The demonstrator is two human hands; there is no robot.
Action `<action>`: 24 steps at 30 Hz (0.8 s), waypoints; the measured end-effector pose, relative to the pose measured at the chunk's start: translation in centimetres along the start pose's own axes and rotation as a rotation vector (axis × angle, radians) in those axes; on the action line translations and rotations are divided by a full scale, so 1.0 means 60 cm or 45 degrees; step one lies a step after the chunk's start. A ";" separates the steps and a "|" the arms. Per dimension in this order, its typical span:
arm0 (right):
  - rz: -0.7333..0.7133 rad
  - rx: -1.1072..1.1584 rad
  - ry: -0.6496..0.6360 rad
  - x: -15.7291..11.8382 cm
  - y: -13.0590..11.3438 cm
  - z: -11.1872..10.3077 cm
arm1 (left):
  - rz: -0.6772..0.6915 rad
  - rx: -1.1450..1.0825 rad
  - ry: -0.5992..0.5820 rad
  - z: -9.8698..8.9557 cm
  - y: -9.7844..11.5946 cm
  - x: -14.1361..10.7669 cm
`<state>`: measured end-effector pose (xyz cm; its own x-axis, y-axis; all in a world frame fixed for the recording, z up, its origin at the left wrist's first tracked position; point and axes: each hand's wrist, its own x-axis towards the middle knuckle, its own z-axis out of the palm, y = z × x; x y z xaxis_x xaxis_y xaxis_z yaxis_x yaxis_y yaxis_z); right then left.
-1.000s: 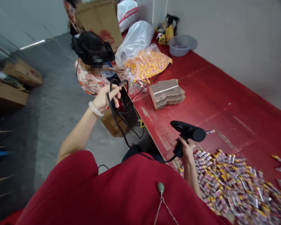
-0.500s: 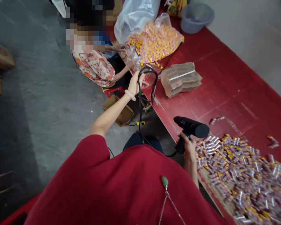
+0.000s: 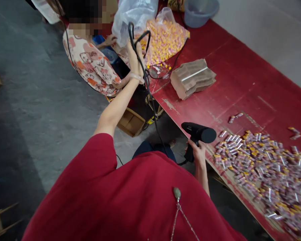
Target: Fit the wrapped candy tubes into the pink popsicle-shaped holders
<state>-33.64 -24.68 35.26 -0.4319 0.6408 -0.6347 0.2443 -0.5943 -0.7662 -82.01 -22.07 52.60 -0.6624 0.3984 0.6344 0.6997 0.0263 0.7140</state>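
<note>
A black hair dryer [image 3: 196, 131] is in my right hand [image 3: 198, 152], its handle wrapped by my fingers, close to the table's front edge. The dryer's barrel lies slantwise, its round end toward the heap of small plastic-wrapped pieces [image 3: 263, 167]. My left hand [image 3: 135, 60] is raised out ahead, closed around a looped black cord [image 3: 152, 103]. The cord hangs from that hand down toward my lap. Behind the left hand lies a clear bag of yellow and pink pieces [image 3: 167, 40].
The red table [image 3: 240, 73] runs diagonally. On it are a stack of brown paper bags [image 3: 193, 78] and a grey-blue basin [image 3: 199, 13]. A co-worker in a patterned shirt [image 3: 87, 63] sits at the left. A cardboard box [image 3: 130, 122] stands below on the floor.
My left hand has moved up and away with the cord loops, which now rise in front of the bags. The right hand still grips the hair dryer. The view has shifted slightly.
</note>
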 end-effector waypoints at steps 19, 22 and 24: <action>0.003 -0.310 -0.064 0.017 -0.011 0.037 | -0.783 0.332 -0.489 -0.177 0.010 -0.287; 0.031 -0.287 -0.044 0.011 0.002 0.022 | -0.835 0.375 -0.588 -0.169 0.009 -0.300; 0.042 -0.287 -0.029 0.013 0.008 0.013 | -0.855 0.403 -0.638 -0.166 0.008 -0.303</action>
<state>-34.57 -24.85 34.45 -0.4390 0.6103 -0.6594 0.4451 -0.4897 -0.7497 -72.31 -38.41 44.37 -0.8162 0.5594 -0.1447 0.2965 0.6205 0.7260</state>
